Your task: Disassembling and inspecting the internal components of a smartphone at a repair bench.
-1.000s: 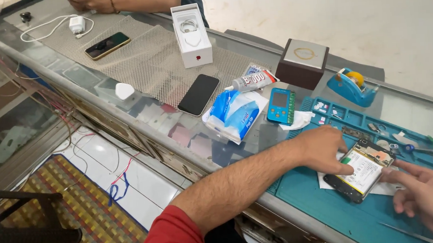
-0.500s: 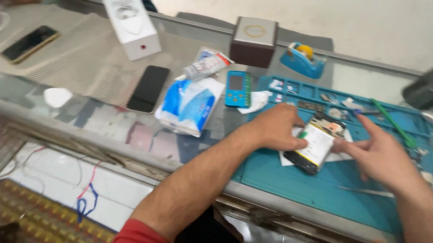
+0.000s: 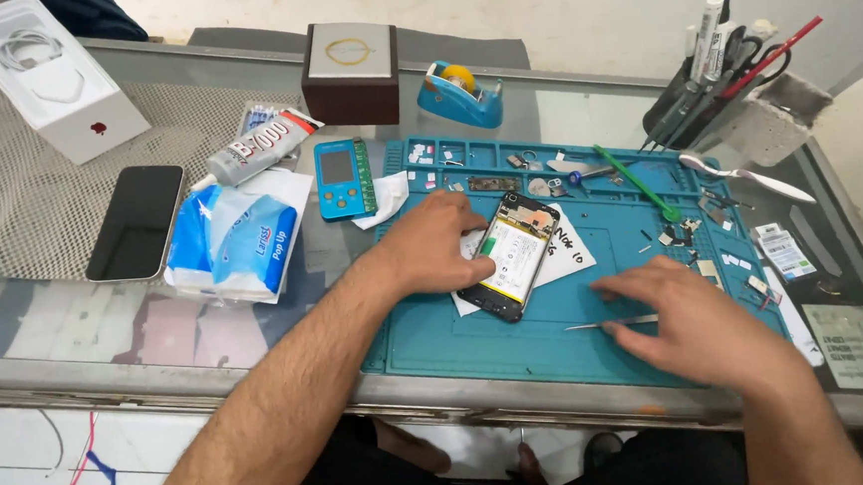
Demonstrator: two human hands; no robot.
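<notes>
Broadly, a glass counter point(image 3: 76, 314) fills the view, its near metal edge running just under both forearms. On it lies a blue work mat point(image 3: 517, 337), whose front edge sits close to that metal edge; the open stretch of mat between the two hands and along the front is the freest room, while the mat's far rim is crowded with small parts in trays. Left of the mat sit a tissue pack point(image 3: 237, 239), a dark phone point(image 3: 137, 221) face up, a glue tube point(image 3: 258, 146) and a small blue tester point(image 3: 339, 178). Farther back stand a white box point(image 3: 42, 77), a brown box point(image 3: 351, 73) and a tape dispenser point(image 3: 459, 93); a tool holder point(image 3: 742, 94) stands at the far right.

An opened phone point(image 3: 510, 258) lies tilted on a white paper point(image 3: 567, 254) near the mat's middle. The left hand point(image 3: 432, 247) rests on its left side, fingers loosely curled and pressing down on it, not clamped round it. The right hand point(image 3: 696, 321) lies flat on the mat, well apart from the opened phone, fingers close together, touching thin metal tweezers point(image 3: 606, 323) whose tip points left.
</notes>
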